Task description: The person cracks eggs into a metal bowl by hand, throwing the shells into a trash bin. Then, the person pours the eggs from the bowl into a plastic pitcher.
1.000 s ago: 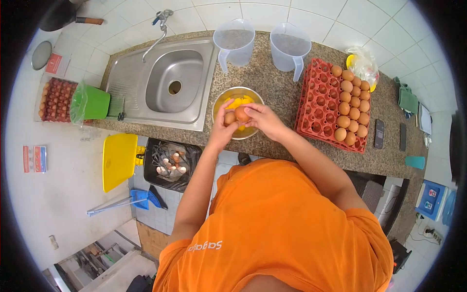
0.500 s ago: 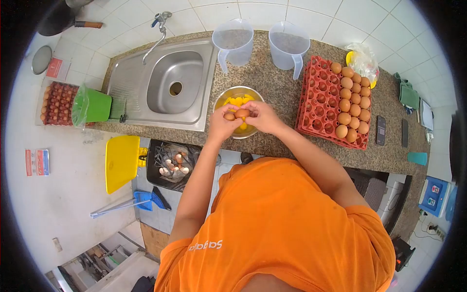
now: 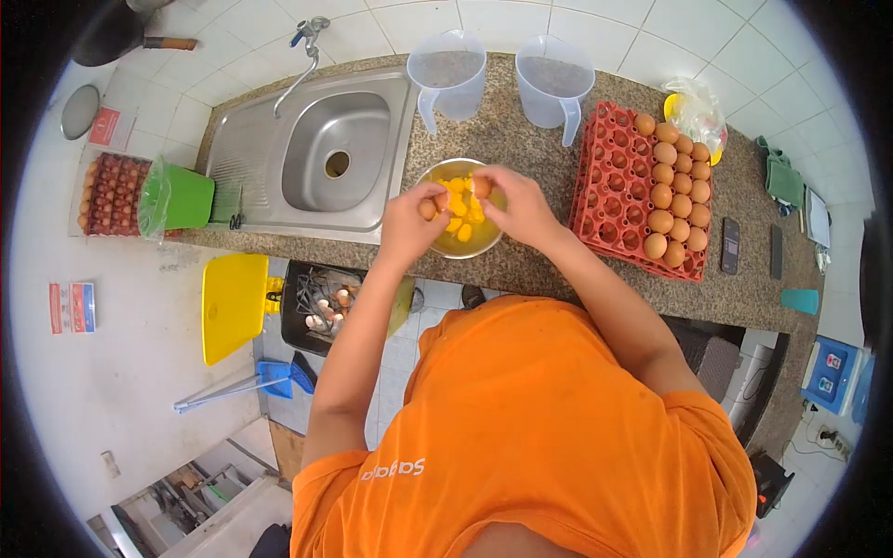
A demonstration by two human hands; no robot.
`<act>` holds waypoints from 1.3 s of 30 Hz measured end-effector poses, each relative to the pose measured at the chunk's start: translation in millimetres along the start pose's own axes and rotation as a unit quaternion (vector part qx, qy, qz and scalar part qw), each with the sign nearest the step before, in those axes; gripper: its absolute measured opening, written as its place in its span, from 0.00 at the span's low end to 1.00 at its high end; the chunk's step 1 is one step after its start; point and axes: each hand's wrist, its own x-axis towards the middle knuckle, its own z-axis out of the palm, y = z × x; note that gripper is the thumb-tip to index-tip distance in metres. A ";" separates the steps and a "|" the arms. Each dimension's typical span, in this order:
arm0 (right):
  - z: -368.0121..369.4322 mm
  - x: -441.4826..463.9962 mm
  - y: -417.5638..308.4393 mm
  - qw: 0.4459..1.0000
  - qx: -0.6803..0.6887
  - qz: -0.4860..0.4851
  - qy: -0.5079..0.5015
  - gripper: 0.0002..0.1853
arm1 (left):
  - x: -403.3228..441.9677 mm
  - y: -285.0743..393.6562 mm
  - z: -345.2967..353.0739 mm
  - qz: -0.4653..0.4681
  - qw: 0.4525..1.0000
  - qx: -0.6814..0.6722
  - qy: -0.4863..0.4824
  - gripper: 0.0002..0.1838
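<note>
A metal bowl [image 3: 458, 253] with several yellow yolks [image 3: 464, 232] stands on the counter, close to its front edge. Over the bowl's left side my left hand [image 3: 411, 219] has its fingers closed round brown eggshell [image 3: 428, 208]; a second brown piece shows at its fingertips. My right hand [image 3: 521, 209], above the right side, pinches another piece of brown shell [image 3: 482, 187]. The two hands are apart, with yolks visible between them. Right of the bowl, stacked red egg trays [image 3: 609, 177] hold several brown eggs [image 3: 682, 183] in their right part.
Two clear jugs [image 3: 448, 84] [image 3: 555, 88] stand behind the bowl. To the left is a steel sink [image 3: 335, 153] beside a green container [image 3: 190, 198]. Below the counter, a black bin [image 3: 296, 321] holds eggshells. Two dark phones [image 3: 730, 246] lie at the right.
My hands have moved apart over the bowl. The egg between them has opened, and a shell piece is now in each hand. More of the yolks shows.
</note>
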 end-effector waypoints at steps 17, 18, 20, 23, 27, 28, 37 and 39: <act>-243.9 43.9 79.3 0.804 -0.578 0.142 -0.004 0.08 | -252.7 -210.7 -99.2 -0.461 0.760 -0.223 0.401 0.31; -255.8 47.3 87.3 0.808 -0.568 0.145 -0.064 0.09 | -252.9 -208.6 -101.9 -0.430 0.759 -0.220 0.437 0.30; -266.6 51.6 83.0 0.823 -0.534 0.150 -0.120 0.12 | -240.0 -190.0 -104.1 -0.368 0.750 -0.213 0.507 0.28; -270.6 53.8 76.3 0.886 -0.448 0.113 -0.041 0.18 | -191.3 -147.8 -98.7 -0.268 0.791 -0.412 0.363 0.21; -232.4 39.4 53.0 0.958 -0.209 0.149 0.126 0.18 | -107.8 -47.3 -53.1 -0.232 0.727 -0.613 0.204 0.24; -206.7 33.5 50.1 0.975 -0.108 0.144 0.127 0.15 | -93.2 -22.0 -41.7 -0.215 0.718 -0.644 0.154 0.27; 1.2 9.4 -24.5 0.925 0.376 0.044 0.005 0.22 | -22.1 46.2 17.9 -0.213 0.678 -0.703 0.014 0.32; 16.3 2.7 -20.6 0.932 0.354 0.070 0.003 0.19 | -17.9 61.8 20.9 -0.228 0.680 -0.697 0.033 0.28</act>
